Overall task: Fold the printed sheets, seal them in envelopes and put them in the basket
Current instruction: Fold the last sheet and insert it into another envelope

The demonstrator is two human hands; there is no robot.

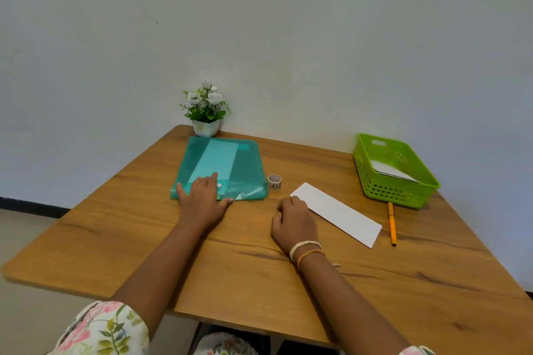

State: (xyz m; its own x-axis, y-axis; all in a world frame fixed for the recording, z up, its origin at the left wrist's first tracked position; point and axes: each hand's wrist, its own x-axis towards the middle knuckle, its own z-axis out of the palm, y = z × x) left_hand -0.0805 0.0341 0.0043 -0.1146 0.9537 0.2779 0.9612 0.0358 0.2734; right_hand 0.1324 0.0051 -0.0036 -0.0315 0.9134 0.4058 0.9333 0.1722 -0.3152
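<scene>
While my left hand [202, 199] lies flat with straight fingers on the near edge of the green folder [227, 166], my right hand [292, 225] rests on the surface [144, 239] with its fingers curled under, just at the near corner of the white envelope [337, 213]; I cannot tell whether it pinches that corner. A pale sheet [215, 160] shows through the folder. The tape roll [274, 181] stands between folder and envelope. The green basket [375, 187] sits far right with white paper [389, 170] inside, and an orange pen [391, 223] lies just before it. A potted plant [206, 112] stands behind the folder.
</scene>
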